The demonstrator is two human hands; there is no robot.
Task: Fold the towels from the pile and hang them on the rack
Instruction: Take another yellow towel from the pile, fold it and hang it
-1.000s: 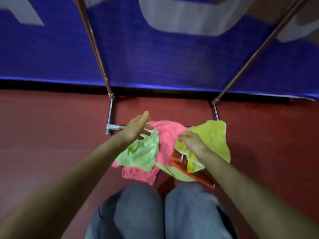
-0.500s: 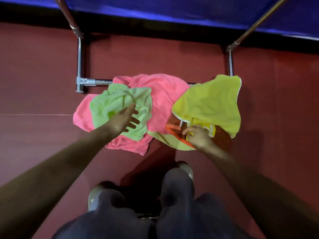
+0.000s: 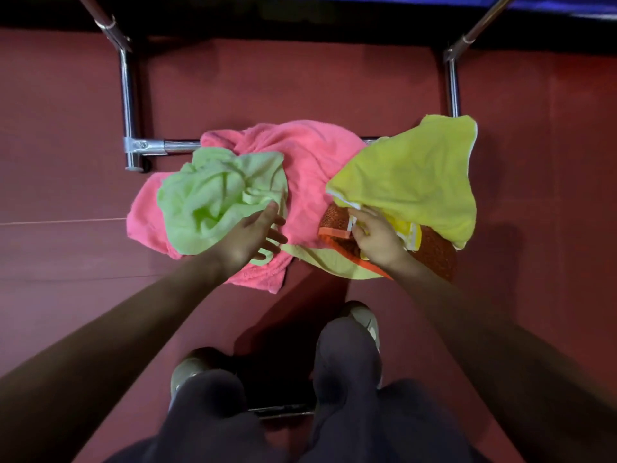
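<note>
A pile of towels lies on the red floor at the foot of a metal rack (image 3: 128,105). A crumpled light green towel (image 3: 207,202) rests on a pink towel (image 3: 307,162). To the right lies a yellow-green towel (image 3: 410,175) over an orange towel (image 3: 437,252). My left hand (image 3: 248,237) hovers over the green towel's near edge with fingers spread, holding nothing. My right hand (image 3: 375,237) pinches the white-trimmed edge of the yellow-green towel where it meets the orange one.
The rack's base bar (image 3: 160,147) runs under the pile, with upright posts at left and right (image 3: 452,85). A blue banner edge (image 3: 551,1) sits beyond the rack. My legs and shoes (image 3: 362,320) stand just behind the pile.
The view has tilted down and closer to the pile. My left hand dropped from above the pink towel to the green one. My right hand slid to the yellow-green towel's near edge.
</note>
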